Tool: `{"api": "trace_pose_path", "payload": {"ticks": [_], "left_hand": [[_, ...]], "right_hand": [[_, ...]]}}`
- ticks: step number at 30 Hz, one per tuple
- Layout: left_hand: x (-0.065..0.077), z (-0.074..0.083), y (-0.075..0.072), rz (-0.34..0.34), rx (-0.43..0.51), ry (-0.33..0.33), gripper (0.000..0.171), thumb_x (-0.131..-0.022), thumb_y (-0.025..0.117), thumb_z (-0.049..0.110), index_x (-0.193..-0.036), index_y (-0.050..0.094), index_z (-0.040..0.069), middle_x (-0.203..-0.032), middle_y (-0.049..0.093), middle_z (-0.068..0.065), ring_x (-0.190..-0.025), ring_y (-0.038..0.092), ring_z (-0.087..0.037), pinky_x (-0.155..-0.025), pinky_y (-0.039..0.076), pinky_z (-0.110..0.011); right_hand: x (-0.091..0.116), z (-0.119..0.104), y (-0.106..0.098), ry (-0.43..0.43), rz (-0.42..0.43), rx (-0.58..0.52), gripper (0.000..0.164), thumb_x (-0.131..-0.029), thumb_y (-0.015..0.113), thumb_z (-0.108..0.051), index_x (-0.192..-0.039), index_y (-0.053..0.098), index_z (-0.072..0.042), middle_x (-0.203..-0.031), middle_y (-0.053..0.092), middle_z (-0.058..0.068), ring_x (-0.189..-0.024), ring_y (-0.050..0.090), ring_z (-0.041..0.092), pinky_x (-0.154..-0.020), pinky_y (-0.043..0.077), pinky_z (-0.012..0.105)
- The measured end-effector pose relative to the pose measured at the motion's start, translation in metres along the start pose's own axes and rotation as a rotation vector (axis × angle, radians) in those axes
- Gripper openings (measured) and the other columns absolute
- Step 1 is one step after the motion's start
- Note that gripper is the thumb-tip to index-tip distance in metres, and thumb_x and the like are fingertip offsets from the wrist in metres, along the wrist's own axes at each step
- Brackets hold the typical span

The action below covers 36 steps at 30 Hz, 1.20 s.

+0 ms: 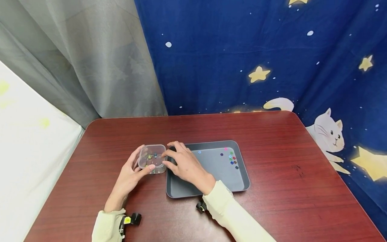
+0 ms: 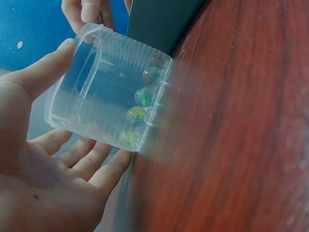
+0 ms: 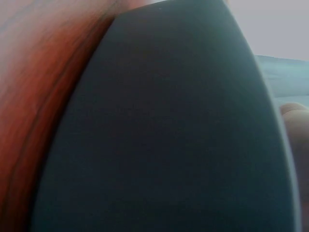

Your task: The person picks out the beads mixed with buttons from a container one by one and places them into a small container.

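My left hand [image 1: 130, 175] grips a clear plastic box [image 1: 160, 168] from its left side, the thumb on the near rim and the other fingers along the far side. Several glass marbles [image 2: 144, 97] lie at the bottom of the box, green, yellow and bluish. My right hand [image 1: 188, 165] reaches over the left end of a dark grey tray [image 1: 208, 145], its loosely bent fingers right at the box's right rim. Nothing shows between those fingers. The tray's dark outer wall [image 3: 164, 116] fills most of the right wrist view.
Several small coloured round pieces [image 1: 232, 158] lie toward the tray's right end, and a light blue one [image 1: 199, 152] sits near its far wall. The tray and box stand on a reddish-brown wooden table [image 1: 278, 161]. Behind the table hang grey and blue curtains [image 1: 211, 60].
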State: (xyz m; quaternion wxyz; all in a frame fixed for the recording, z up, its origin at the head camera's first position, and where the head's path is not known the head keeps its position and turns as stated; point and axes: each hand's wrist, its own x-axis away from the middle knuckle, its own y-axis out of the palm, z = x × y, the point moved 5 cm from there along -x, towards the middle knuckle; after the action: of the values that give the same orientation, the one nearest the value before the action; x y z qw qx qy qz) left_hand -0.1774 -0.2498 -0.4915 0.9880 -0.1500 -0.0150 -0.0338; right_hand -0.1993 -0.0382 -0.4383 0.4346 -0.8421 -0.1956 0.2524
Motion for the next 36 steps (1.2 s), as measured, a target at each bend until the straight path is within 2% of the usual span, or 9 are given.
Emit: {"api": "trace_pose_path", "payload": {"ticks": [10, 13, 16, 21, 25, 32, 34, 36], "left_hand": [[0.001, 0.001, -0.002, 0.004, -0.037, 0.008, 0.089, -0.096, 0.077, 0.024, -0.166, 0.023, 0.025, -0.166, 0.037, -0.010, -0.149, 0.042, -0.031, -0.100, 0.044, -0.006], [0.002, 0.002, -0.003, 0.011, -0.098, 0.009, 0.092, -0.096, 0.077, 0.027, -0.167, 0.020, 0.032, -0.169, 0.032, -0.008, -0.155, 0.036, -0.030, -0.108, 0.045, -0.016], [0.002, 0.002, -0.004, 0.017, -0.132, 0.015, 0.092, -0.095, 0.078, 0.030, -0.166, 0.021, 0.036, -0.169, 0.033, -0.006, -0.155, 0.036, -0.030, -0.110, 0.045, -0.019], [0.002, 0.003, -0.003, 0.013, -0.113, 0.034, 0.089, -0.095, 0.079, 0.028, -0.166, 0.024, 0.030, -0.167, 0.035, -0.008, -0.146, 0.045, -0.029, -0.099, 0.044, -0.005], [0.002, 0.006, -0.003, 0.016, -0.124, 0.044, 0.089, -0.095, 0.078, 0.028, -0.166, 0.024, 0.033, -0.166, 0.036, -0.010, -0.142, 0.049, -0.030, -0.097, 0.045, -0.005], [0.006, 0.011, -0.001, 0.022, -0.195, 0.042, 0.091, -0.095, 0.077, 0.030, -0.166, 0.021, 0.035, -0.171, 0.030, -0.009, -0.147, 0.047, -0.033, -0.099, 0.039, -0.002], [0.007, 0.013, -0.002, 0.036, -0.218, 0.052, 0.091, -0.096, 0.077, 0.031, -0.166, 0.020, 0.037, -0.171, 0.030, -0.008, -0.148, 0.046, -0.032, -0.103, 0.042, -0.008], [0.007, 0.016, -0.002, 0.073, -0.257, 0.080, 0.091, -0.095, 0.078, 0.031, -0.166, 0.021, 0.038, -0.171, 0.030, -0.007, -0.151, 0.041, -0.030, -0.113, 0.044, -0.023]], "right_hand": [[0.007, 0.003, -0.008, 0.012, 0.016, 0.077, 0.038, -0.103, 0.066, -0.038, -0.139, 0.064, -0.025, -0.148, 0.054, 0.005, -0.135, 0.054, 0.023, -0.113, 0.047, 0.046], [0.009, 0.006, -0.013, 0.024, 0.021, 0.068, 0.040, -0.102, 0.067, -0.038, -0.139, 0.063, -0.024, -0.149, 0.054, 0.006, -0.136, 0.054, 0.024, -0.115, 0.045, 0.047], [0.012, 0.012, -0.019, 0.046, 0.021, 0.055, 0.042, -0.102, 0.067, -0.038, -0.140, 0.062, -0.023, -0.150, 0.052, 0.006, -0.137, 0.053, 0.025, -0.117, 0.043, 0.048], [0.018, 0.025, -0.028, 0.088, 0.026, 0.041, 0.044, -0.102, 0.068, -0.038, -0.142, 0.062, -0.020, -0.151, 0.052, 0.008, -0.138, 0.052, 0.026, -0.117, 0.042, 0.049], [0.024, 0.037, -0.038, 0.115, 0.038, 0.036, 0.044, -0.102, 0.068, -0.038, -0.141, 0.062, -0.019, -0.151, 0.052, 0.011, -0.139, 0.051, 0.029, -0.116, 0.042, 0.052], [0.040, 0.059, -0.052, 0.179, 0.063, 0.052, 0.044, -0.101, 0.070, -0.037, -0.141, 0.062, -0.019, -0.153, 0.051, 0.013, -0.141, 0.050, 0.031, -0.116, 0.041, 0.054], [0.044, 0.064, -0.055, 0.199, 0.068, 0.067, 0.045, -0.100, 0.070, -0.037, -0.141, 0.062, -0.019, -0.153, 0.050, 0.012, -0.142, 0.049, 0.031, -0.116, 0.041, 0.055], [0.048, 0.069, -0.059, 0.217, 0.075, 0.082, 0.045, -0.100, 0.070, -0.038, -0.141, 0.062, -0.020, -0.154, 0.049, 0.010, -0.143, 0.047, 0.031, -0.115, 0.041, 0.056]]}}
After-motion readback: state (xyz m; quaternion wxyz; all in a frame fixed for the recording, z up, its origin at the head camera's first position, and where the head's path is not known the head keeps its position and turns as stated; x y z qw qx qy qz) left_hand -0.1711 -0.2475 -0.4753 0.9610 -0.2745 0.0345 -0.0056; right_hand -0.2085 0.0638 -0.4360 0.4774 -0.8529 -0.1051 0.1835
